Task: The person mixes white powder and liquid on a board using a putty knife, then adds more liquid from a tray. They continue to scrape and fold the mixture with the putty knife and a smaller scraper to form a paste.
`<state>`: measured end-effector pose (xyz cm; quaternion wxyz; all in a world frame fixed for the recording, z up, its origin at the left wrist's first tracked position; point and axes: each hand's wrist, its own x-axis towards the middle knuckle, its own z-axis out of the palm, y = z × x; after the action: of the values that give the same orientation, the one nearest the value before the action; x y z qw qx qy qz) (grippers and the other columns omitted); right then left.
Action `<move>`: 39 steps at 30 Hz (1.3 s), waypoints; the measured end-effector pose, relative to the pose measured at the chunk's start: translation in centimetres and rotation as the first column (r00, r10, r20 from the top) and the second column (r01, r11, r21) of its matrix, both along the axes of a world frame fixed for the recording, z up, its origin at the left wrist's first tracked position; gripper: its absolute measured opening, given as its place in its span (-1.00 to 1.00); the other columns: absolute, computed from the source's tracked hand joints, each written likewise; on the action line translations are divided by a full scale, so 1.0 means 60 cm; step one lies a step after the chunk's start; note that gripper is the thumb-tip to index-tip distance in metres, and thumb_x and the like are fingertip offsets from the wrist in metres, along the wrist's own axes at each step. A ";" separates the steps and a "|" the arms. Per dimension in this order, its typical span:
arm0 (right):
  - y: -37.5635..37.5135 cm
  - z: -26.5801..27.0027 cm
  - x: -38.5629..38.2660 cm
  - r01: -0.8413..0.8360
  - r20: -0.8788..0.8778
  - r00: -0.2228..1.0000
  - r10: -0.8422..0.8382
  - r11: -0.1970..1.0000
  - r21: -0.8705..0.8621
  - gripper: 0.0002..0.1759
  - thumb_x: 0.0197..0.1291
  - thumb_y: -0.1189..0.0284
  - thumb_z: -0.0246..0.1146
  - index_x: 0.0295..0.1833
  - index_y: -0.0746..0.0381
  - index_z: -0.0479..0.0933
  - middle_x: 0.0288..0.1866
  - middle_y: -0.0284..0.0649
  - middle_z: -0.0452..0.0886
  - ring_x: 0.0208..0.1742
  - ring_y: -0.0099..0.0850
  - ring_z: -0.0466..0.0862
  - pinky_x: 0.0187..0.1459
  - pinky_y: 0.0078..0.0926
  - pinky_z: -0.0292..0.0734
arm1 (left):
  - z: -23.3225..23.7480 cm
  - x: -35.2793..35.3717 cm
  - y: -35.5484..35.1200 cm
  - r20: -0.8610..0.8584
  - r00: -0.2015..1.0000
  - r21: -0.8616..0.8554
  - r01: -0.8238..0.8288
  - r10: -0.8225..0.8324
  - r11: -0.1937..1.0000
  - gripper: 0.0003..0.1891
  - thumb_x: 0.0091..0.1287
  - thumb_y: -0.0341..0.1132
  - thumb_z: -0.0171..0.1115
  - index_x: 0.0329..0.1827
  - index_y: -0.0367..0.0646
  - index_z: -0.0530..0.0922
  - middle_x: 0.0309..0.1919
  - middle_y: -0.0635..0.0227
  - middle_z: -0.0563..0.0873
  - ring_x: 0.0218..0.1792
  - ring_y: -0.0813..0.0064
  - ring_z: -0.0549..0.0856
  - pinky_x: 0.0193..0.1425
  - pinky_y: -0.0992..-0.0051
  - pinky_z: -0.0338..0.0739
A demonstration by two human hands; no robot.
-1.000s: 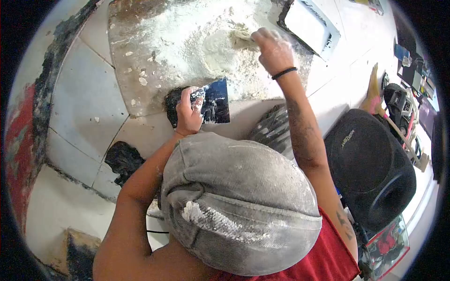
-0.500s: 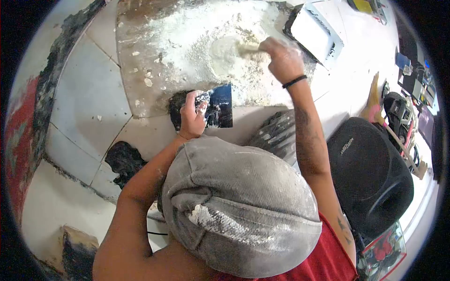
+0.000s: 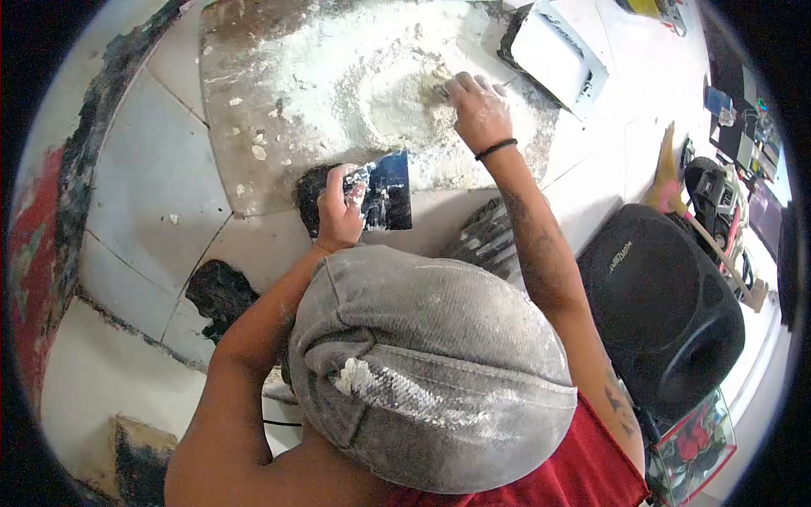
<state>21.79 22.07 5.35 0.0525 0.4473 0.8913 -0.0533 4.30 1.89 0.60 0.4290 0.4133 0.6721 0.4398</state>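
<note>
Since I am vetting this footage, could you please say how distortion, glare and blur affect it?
Head view: fisheye bends the tiles and blackens the corners; glare washes out the floor upper right; the right hand is slightly soft; cap and scraper are sharp.

A pale tiled floor [image 3: 144, 186] with dark grout lines is carrying a broad, flat grey-brown board [image 3: 253, 169], which is lying at the top of the view and bearing a loose heap of white powder [image 3: 372, 76] with crumbs scattering toward its left edge. A white rectangular tray [image 3: 553, 51] is sitting just beside the board's upper right corner. A crumpled black lump [image 3: 221, 291] is lying on the tiles at lower left, and a big rounded black speaker cabinet [image 3: 659, 304] is standing well apart at right.
</note>
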 end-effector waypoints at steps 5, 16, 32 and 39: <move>0.041 0.043 0.006 0.058 -0.017 0.998 -0.061 0.990 -0.126 -0.61 -0.09 0.70 0.06 -0.17 0.09 0.59 -0.12 -0.29 0.58 -0.07 -0.27 0.58 0.00 -0.16 0.45 | -0.002 -0.002 -0.004 0.038 0.999 -0.027 0.016 -0.015 1.000 -0.74 0.28 -0.44 0.06 0.02 -0.30 0.40 -0.23 0.00 0.60 -0.24 0.01 0.63 -0.12 0.31 0.49; 0.045 0.018 0.016 0.084 -0.058 0.995 -0.084 0.996 -0.010 -0.69 -0.08 0.65 0.10 -0.23 0.07 0.57 -0.25 -0.27 0.56 -0.08 -0.22 0.56 -0.09 -0.19 0.45 | 0.005 -0.001 -0.003 0.021 1.000 -0.046 0.020 -0.019 0.999 -0.75 0.28 -0.41 0.07 -0.01 -0.30 0.41 -0.21 0.02 0.58 -0.23 0.04 0.62 -0.13 0.31 0.48; 0.009 0.022 0.022 0.026 -0.071 0.997 -0.041 0.980 -0.197 -0.66 -0.05 0.64 0.06 -0.11 0.20 0.54 -0.13 -0.17 0.52 -0.08 -0.13 0.55 -0.10 -0.21 0.51 | 0.008 -0.002 0.005 0.058 0.998 -0.027 -0.018 0.020 0.999 -0.78 0.26 -0.43 0.10 -0.06 -0.31 0.42 -0.28 0.06 0.57 -0.24 0.11 0.61 -0.09 0.35 0.46; 0.035 0.079 0.042 0.073 -0.026 0.997 -0.077 0.986 -0.149 -0.85 0.04 0.51 0.11 -0.30 0.24 0.58 -0.29 -0.13 0.56 -0.21 -0.12 0.60 -0.20 -0.21 0.51 | 0.035 -0.033 0.049 0.219 0.975 -0.019 -0.026 0.029 0.999 -0.80 0.20 -0.54 0.22 -0.14 -0.31 0.44 -0.34 0.24 0.56 -0.28 0.56 0.51 -0.15 0.52 0.44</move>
<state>24.29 24.16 10.09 0.0695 0.4744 0.8681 -0.1282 2.30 4.85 2.72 0.4979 0.3495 0.6297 0.4832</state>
